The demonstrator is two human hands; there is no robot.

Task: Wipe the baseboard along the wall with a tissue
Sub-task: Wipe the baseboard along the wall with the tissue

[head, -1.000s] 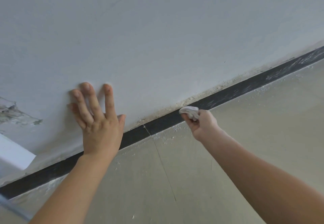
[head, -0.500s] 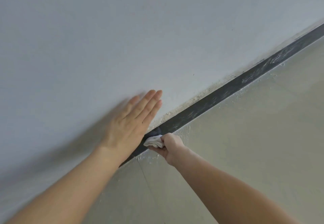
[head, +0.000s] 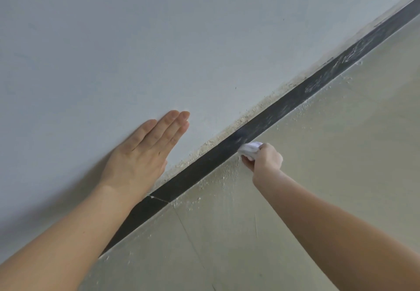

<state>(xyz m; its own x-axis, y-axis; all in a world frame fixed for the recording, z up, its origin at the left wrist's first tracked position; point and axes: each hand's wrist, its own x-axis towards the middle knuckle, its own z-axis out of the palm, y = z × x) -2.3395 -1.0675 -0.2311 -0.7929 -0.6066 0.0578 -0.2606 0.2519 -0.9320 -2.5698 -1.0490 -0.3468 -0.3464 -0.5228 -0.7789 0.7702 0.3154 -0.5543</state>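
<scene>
Mid-wipe: a crumpled tissue (head: 250, 148) is pinched in the curled fingers of the right hand (head: 266, 160) against the black baseboard (head: 204, 165) at its floor (head: 329, 154) edge, the left hand (head: 143, 154) is laid flat, holding nothing, on the wall (head: 113, 40), and the seemingly dusty stretch up-right is likely to be wiped next.

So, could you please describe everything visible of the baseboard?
The baseboard is a narrow black strip running diagonally between wall and floor, lower left to upper right. A pale joint crosses it low down. Whitish smears mark its far stretch; crumbly plaster lines its top edge. The tissue, gripped by the right hand, touches its lower edge.
</scene>
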